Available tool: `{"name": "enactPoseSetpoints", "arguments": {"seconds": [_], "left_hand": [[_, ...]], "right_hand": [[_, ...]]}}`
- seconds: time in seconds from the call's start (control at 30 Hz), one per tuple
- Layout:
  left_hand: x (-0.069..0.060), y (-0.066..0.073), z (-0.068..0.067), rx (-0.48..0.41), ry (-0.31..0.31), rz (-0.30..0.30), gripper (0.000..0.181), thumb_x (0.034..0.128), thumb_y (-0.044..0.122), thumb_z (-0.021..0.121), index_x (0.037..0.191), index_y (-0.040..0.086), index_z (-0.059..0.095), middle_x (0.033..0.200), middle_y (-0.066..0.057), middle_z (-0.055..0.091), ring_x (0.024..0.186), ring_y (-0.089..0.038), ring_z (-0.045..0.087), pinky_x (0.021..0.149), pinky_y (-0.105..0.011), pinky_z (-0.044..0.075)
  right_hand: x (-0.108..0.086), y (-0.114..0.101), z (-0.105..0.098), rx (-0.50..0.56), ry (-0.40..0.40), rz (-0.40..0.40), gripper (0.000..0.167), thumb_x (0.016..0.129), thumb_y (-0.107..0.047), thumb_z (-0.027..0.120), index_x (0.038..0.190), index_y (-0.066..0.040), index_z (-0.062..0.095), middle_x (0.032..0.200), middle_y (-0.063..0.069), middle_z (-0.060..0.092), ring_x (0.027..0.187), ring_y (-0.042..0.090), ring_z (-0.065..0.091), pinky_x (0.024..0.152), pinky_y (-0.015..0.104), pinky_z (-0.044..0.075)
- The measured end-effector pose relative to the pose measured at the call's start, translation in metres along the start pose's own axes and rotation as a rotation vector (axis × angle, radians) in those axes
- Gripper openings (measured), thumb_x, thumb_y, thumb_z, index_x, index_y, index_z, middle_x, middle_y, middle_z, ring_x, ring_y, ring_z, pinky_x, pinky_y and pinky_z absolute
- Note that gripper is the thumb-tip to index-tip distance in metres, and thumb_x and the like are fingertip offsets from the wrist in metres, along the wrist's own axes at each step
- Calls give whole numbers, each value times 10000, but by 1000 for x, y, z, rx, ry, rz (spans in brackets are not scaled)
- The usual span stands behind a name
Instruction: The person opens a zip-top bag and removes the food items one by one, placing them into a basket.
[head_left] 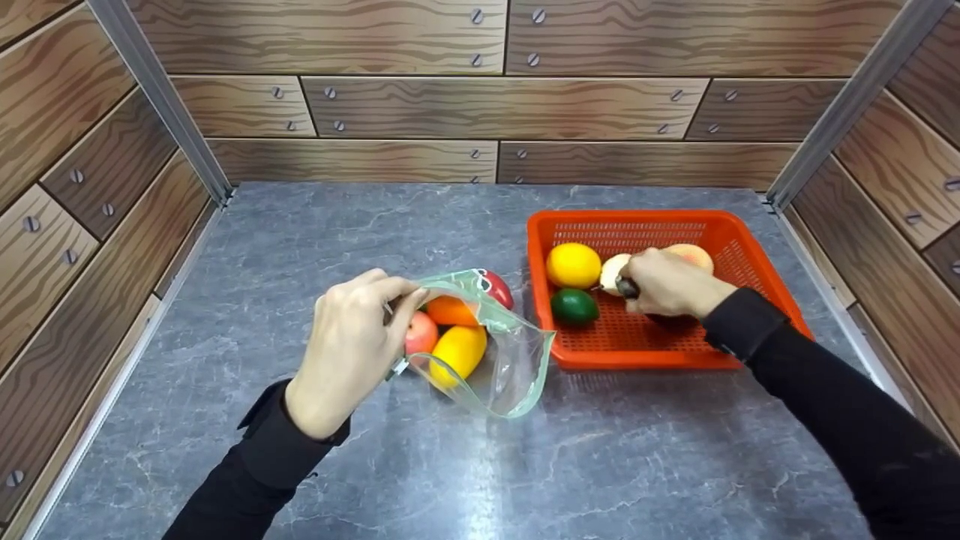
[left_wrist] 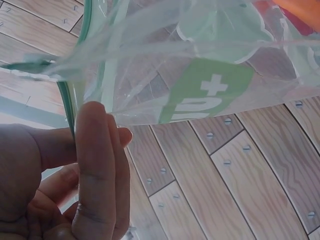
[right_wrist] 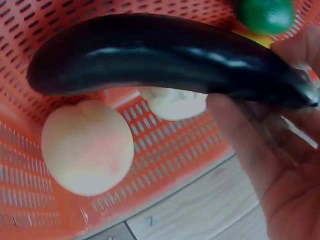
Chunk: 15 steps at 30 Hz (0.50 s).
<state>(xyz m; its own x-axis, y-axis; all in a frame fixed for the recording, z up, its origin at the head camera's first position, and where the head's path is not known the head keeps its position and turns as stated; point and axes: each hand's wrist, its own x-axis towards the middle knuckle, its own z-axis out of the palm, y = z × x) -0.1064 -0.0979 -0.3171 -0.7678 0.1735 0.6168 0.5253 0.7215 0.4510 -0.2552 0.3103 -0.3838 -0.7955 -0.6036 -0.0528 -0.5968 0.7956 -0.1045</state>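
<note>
My left hand pinches the green-edged rim of a clear zip bag, whose mouth gapes toward the basket. Inside the bag lie a yellow mango, a pinkish-red fruit, something orange and something red. In the left wrist view, the thumb and fingers clasp the bag's edge. Over the orange-red basket, my right hand grips a dark eggplant near its stem end. The hand covers most of the eggplant in the head view.
In the basket are a yellow round fruit, a green fruit, a peach and a pale whitish item partly behind the hand. Wood-patterned walls enclose the grey marbled tabletop at back and sides.
</note>
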Motion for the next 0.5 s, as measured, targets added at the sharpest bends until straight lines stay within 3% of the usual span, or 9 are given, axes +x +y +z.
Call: {"name": "enactPoseSetpoints", "arguments": {"seconds": [0.2,0.5], "left_hand": [[0,-1,-1,-7,-9,-2,113,949,147,794,930,43,835,728,-57,697,625,-145,654,563,-259,506],[0,-3,-1,-8,-13,-10,109,951,147,792,929,49,835,740,-51,705,639,-143,655,568,-255,494]], "right_hand": [[7,5,11,-23,-69,28,371,785,-47,849,672,-149,511,660,-31,427,634,168,439,612,314,364],[7,-3,12,-2,-54,-47,270,800,-15,857,714,-111,620,680,-36,479,653,164,463,643,326,432]]}}
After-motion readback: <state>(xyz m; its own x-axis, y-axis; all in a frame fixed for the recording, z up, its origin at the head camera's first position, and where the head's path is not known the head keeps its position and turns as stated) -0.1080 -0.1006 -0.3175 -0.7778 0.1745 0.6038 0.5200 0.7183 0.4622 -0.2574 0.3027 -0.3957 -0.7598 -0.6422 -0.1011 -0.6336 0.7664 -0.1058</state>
